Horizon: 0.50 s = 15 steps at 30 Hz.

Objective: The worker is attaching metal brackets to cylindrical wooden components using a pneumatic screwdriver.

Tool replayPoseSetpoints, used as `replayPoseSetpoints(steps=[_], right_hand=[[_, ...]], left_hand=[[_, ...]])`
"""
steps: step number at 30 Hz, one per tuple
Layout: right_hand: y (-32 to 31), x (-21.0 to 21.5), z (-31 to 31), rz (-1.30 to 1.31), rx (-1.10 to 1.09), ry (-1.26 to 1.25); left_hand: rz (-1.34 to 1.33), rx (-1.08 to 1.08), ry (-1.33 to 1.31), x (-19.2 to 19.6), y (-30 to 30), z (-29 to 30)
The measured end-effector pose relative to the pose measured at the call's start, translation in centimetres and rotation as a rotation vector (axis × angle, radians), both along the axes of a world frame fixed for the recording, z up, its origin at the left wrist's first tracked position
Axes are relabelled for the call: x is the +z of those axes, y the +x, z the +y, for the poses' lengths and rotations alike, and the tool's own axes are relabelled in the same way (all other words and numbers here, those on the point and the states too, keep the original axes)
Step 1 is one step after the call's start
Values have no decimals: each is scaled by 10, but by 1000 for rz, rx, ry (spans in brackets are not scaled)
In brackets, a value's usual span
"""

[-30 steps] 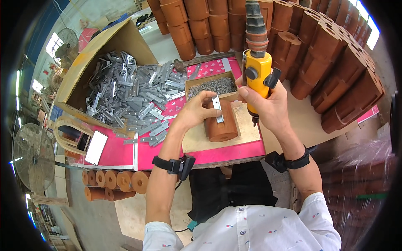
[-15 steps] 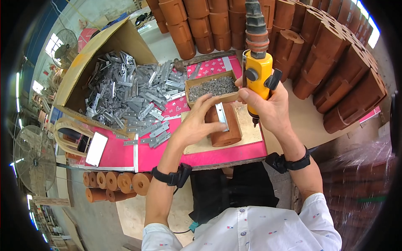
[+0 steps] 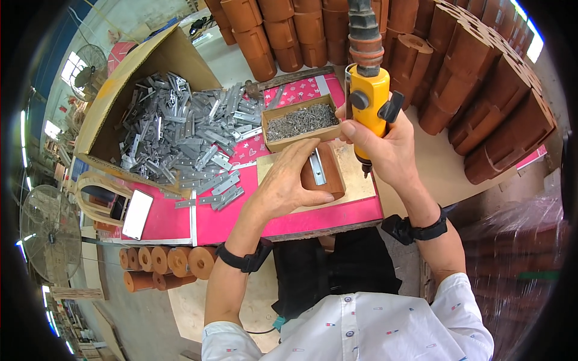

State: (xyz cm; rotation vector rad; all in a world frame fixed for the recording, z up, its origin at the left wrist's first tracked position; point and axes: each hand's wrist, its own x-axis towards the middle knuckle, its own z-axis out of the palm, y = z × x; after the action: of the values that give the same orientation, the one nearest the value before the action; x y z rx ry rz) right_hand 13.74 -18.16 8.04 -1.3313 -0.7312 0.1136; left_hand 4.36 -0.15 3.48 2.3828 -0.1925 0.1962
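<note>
Pink bench top (image 3: 286,224); open carton (image 3: 99,117) of metal strips (image 3: 177,123) at its left. Pale board (image 3: 359,177) near the edge. Yellow power driver (image 3: 371,96): I see the right hand (image 3: 392,147) wrapped around it, bit pointing down. Brown cylinder (image 3: 333,168): on board, left hand (image 3: 284,183) spread about it, thumb at near end, fingers at far. Single strip (image 3: 317,167): atop cylinder, lengthwise.

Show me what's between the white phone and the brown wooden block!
In the head view, going from the phone to the wooden block: pink tabletop, some loose metal strips, then the left hand, cupped at the block's left side.
</note>
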Motion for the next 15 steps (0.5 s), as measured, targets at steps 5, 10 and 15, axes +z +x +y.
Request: replayPoseSetpoints(steps=[5, 10, 15], right_hand=[[0, -2, 0, 2, -8, 27], [2, 2, -2, -1, -6, 40], [1, 4, 2, -10, 15, 31]], left_hand=[[3, 19, -26, -4, 0, 0], [-104, 94, -122, 2, 27, 23], [-108, 285, 259, -45, 92, 74]])
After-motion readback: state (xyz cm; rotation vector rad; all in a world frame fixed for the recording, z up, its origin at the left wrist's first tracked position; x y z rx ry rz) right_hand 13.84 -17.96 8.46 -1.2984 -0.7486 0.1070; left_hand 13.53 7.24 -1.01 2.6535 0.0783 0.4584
